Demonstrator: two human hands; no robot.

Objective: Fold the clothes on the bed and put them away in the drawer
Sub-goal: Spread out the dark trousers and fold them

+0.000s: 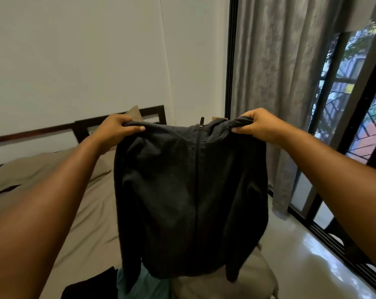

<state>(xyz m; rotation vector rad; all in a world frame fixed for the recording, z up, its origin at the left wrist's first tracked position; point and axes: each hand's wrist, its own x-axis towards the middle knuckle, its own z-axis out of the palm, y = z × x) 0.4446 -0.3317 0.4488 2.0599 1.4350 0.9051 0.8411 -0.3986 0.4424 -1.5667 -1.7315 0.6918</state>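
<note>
A dark zip-up jacket (191,197) hangs in the air in front of me, zipper facing me and closed to the collar. My left hand (115,129) pinches its left shoulder and my right hand (255,126) pinches its right shoulder. The sleeves dangle at both sides. Below it lies the bed (79,212) with a beige sheet. A teal garment (148,285) and a black garment (90,285) lie on the bed near the bottom edge, partly hidden by the jacket. No drawer is in view.
A dark wooden headboard (120,118) stands against the white wall. Grey curtains (279,83) hang to the right beside a black-framed sliding door (338,169). Glossy pale floor (312,255) runs along the bed's right side.
</note>
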